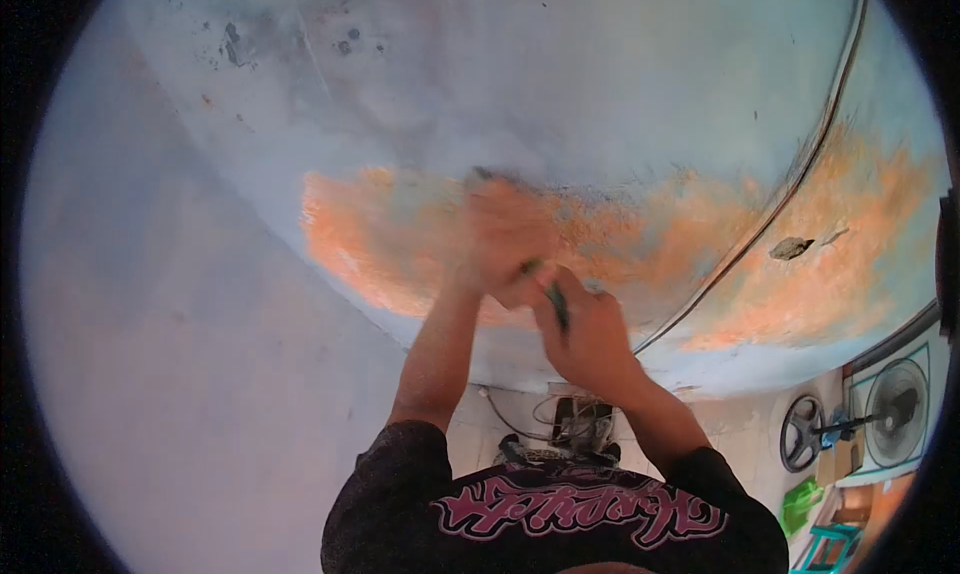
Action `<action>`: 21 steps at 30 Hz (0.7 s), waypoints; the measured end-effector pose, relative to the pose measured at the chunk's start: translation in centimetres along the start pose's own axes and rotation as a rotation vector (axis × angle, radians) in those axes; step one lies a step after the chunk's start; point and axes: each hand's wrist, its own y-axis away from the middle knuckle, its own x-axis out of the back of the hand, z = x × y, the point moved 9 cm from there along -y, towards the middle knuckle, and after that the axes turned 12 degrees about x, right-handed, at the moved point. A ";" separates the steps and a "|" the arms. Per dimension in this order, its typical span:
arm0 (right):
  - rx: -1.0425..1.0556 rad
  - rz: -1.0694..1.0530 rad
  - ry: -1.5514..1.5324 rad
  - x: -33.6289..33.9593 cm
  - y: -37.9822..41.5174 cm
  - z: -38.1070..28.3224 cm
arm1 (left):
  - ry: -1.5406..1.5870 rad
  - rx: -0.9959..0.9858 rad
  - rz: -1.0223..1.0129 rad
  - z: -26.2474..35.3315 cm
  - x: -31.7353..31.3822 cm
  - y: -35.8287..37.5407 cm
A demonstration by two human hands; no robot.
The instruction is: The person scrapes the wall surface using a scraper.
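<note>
My two hands are raised against a pale blue wall (560,74) with a band of peeled orange patches (400,244). My right hand (590,334) is closed around the dark handle of a thin tool (555,302). Just above it, my left hand (505,236) is motion-blurred and grips the upper part of the same tool, pressing it on the orange band. A dark tip shows above the left hand's fingers, touching the wall. The tool's working end is too blurred to make out.
A dark cable (800,174) runs down the wall on the right, past a small hole (790,247). Below are a tangle of wires (575,419), two fans (895,409) and a green object (800,504). A plain pale wall (180,354) fills the left.
</note>
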 end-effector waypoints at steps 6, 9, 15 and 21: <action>0.054 -0.020 0.026 0.1 1.0 -0.1 | -0.032 0.022 0.025 -0.5 0.5 0.8; 0.036 0.007 0.065 0.2 0.3 0.2 | -0.073 0.059 -0.031 -0.2 -0.6 0.9; 0.068 -0.041 0.080 0.0 -0.1 -0.9 | -0.101 0.047 -0.006 -1.0 0.9 0.8; 0.051 -0.020 0.139 -0.5 -1.6 -0.8 | -0.057 -0.011 -0.023 -1.1 2.4 -0.4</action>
